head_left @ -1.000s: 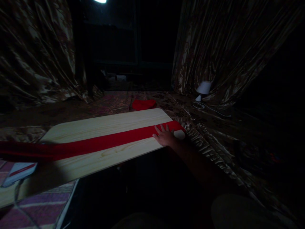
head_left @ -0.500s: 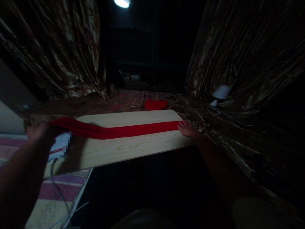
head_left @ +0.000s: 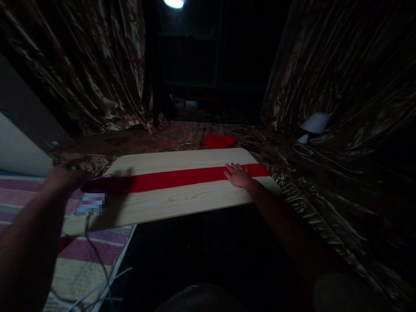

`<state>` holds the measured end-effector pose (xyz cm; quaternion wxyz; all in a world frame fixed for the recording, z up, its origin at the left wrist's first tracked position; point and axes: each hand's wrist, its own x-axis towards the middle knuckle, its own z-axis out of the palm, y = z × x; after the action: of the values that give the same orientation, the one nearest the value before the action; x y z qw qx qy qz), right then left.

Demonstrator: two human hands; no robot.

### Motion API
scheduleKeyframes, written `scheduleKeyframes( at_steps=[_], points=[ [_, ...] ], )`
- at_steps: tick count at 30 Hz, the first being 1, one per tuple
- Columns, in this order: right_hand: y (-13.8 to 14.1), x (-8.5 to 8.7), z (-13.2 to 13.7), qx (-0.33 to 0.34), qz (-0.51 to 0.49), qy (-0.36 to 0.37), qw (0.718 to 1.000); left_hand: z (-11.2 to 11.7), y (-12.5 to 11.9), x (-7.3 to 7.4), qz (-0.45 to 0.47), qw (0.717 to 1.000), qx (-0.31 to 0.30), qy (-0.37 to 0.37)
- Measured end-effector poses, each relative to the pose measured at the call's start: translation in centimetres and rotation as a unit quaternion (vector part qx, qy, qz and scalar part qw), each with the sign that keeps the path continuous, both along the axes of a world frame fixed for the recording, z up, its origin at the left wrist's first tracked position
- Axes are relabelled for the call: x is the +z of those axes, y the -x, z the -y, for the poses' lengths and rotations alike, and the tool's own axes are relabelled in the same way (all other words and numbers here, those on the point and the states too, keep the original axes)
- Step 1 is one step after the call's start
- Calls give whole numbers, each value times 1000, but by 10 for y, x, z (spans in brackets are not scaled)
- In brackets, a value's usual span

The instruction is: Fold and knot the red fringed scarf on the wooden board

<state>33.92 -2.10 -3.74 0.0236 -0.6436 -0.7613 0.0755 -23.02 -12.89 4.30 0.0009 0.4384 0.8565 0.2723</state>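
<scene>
A long red cloth strip (head_left: 182, 178) lies lengthwise along a pale wooden board (head_left: 185, 201). My right hand (head_left: 239, 175) rests flat on the strip near its right end, palm down with fingers spread. Just above the strip's left end, my left hand (head_left: 65, 177) hovers with fingers stretched out to the right, holding nothing that I can see. Its fingers are dim and partly in shadow. Beneath it on the board sits a small pale blurred object (head_left: 92, 203) with a grey cord (head_left: 94, 249) running down from it.
A bunched red cloth (head_left: 220, 141) lies behind the board. A small white lamp (head_left: 315, 123) with a white cable stands at the right. Patterned curtains (head_left: 110, 65) hang on both sides. Striped bedding (head_left: 97, 255) is at the lower left.
My left hand has let go of the strip, whose left end now lies down on the board. My right hand has slid left along the strip from its right end.
</scene>
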Motion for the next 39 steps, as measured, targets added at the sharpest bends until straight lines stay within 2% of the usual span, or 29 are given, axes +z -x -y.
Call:
scheduleKeyframes(
  at_steps=[1,4,6,7,8,10,13,16,19,22,25,28,32,36,39],
  points=[
    [0,2,-2,-1,-1,0,1000,0,-8,4,8,1000,-6,21],
    [6,14,-7,37,-22,-27,999,-9,-45,9,-18,990,-133,40],
    [16,22,-11,95,-57,-49,993,-22,-75,5,-46,957,-268,99],
    [22,26,-13,119,-76,-56,988,-30,-89,1,-64,939,-316,118],
    [30,29,-15,135,-94,-61,985,-38,-102,-3,-82,930,-335,128],
    [45,33,-20,143,-118,-75,980,-53,-122,-13,-122,915,-352,153],
    [64,33,-31,151,-126,-84,977,-69,-139,-28,-151,899,-368,182],
    [77,28,-43,179,-118,-41,976,-79,-141,-39,-134,885,-394,207],
    [85,25,-51,192,-99,10,976,-83,-139,-44,-122,887,-392,210],
    [91,28,-57,189,-65,37,979,-86,-137,-44,-113,892,-378,220],
    [95,33,-60,174,-33,66,982,-89,-138,-41,-84,884,-385,252],
    [95,41,-62,162,-10,99,982,-94,-137,-39,-53,875,-393,278],
    [91,54,-64,167,8,131,977,-102,-133,-37,-51,878,-384,283],
    [86,62,-70,175,-2,134,975,-110,-127,-35,-37,883,-365,294],
    [87,58,-73,171,2,128,977,-112,-126,-33,-35,885,-361,292]
  ],
)
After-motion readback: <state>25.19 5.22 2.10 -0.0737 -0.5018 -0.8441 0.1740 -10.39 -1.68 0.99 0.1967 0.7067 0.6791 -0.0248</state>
